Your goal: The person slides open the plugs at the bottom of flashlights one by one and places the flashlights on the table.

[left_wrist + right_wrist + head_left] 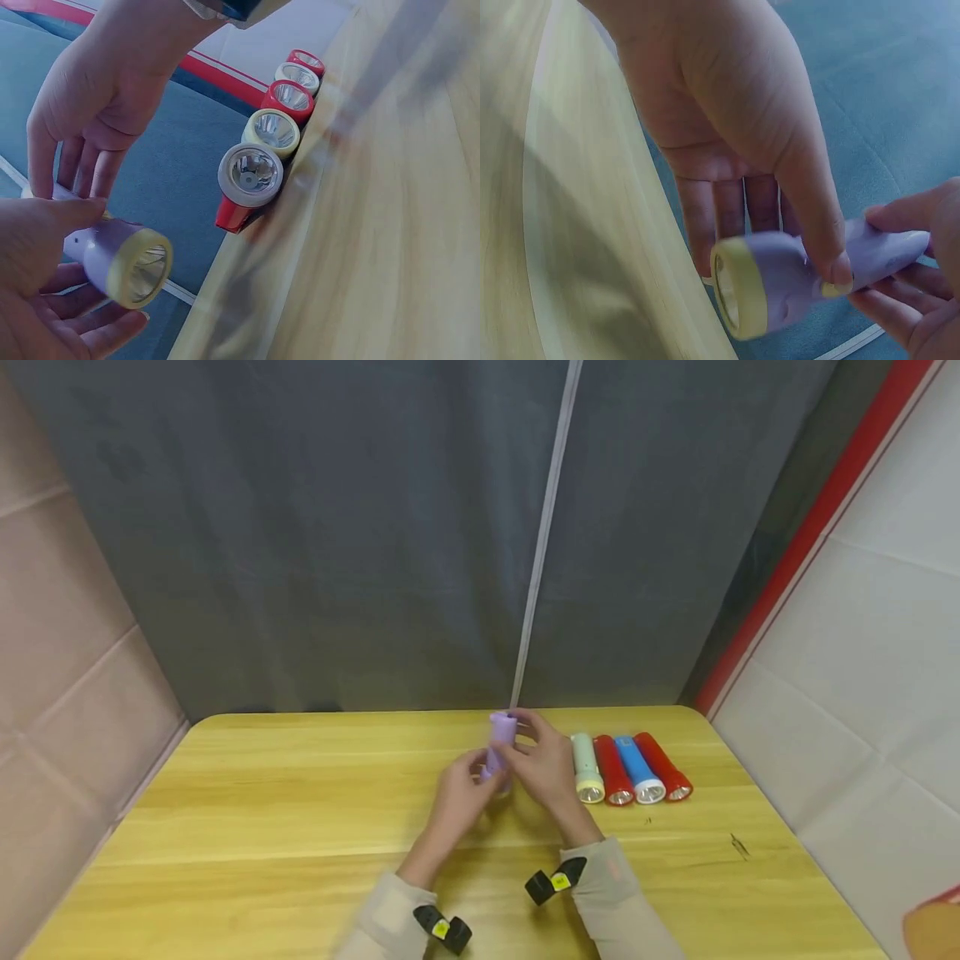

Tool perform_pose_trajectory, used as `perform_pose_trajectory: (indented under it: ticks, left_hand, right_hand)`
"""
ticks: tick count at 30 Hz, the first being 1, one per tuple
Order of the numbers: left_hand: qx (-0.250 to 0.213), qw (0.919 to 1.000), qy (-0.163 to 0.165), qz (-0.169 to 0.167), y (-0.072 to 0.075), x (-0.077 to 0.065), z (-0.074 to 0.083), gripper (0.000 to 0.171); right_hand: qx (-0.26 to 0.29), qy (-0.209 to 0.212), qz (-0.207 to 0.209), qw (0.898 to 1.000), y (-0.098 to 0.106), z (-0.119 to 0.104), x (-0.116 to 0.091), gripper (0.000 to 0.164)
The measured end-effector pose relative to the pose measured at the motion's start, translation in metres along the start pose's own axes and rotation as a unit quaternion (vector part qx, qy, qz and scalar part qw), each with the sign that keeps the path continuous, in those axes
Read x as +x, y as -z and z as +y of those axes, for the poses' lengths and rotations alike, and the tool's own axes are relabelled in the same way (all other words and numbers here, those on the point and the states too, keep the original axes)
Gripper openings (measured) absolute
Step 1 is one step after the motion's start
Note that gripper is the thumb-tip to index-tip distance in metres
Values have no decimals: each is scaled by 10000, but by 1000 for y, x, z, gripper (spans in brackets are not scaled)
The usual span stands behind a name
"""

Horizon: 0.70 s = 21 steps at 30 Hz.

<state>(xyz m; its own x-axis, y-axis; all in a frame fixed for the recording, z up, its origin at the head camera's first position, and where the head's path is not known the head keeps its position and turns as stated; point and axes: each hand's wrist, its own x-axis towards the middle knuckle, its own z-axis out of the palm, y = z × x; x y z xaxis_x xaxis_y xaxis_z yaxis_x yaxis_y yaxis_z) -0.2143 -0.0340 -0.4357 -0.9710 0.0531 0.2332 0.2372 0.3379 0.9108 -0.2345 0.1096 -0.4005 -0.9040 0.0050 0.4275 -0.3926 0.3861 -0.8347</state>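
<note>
Head view. Table (225, 860): yellow wood, grain running side to side, far corners rounded; one small dark mark (740, 847) toward its right side. Behind the table: grey curtain (360, 527) with a pale strip (551, 477) running up it. Left of the table: creased pinkish panel (60, 585). Right of the table: white panel (885, 610), edged by a red band (817, 510). Over the table's far middle: purple flashlight (502, 732), gripped low by the left hand (457, 789) and high by the right hand (547, 768). On the table's far right, side by side, lenses toward its near edge: pale green flashlight (584, 760), two red flashlights (613, 768), blue flashlight (633, 760) between the reds.

Left wrist view. Table: pale grain crossed by blurred shadows. Along its far part: five lenses in a row, the nearest belonging to a grey-rimmed red flashlight (250, 177).

Right wrist view. Table: soft shadow on the wood, curtain beyond its edge. Above the table: left thumb at the purple flashlight's yellow switch (829, 289), right hand pinching its tail.
</note>
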Motion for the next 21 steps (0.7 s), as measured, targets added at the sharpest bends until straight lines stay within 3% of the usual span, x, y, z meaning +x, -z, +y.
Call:
perform_pose_trajectory:
  ticks: [6, 11, 21]
  left_hand:
    - [38, 9998, -155, 98, 3, -1, 1, 35]
    - [99, 9995, -185, 256, 3, -2, 4, 33]
    - [131, 9976, -442, 516, 9, -2, 11, 39]
  right_hand:
    - [162, 20, -89, 9998, 1, -7, -3, 49]
    - [287, -210, -282, 9990, 4, -10, -4, 55]
    - [866, -352, -691, 9932, 13, -17, 2, 46]
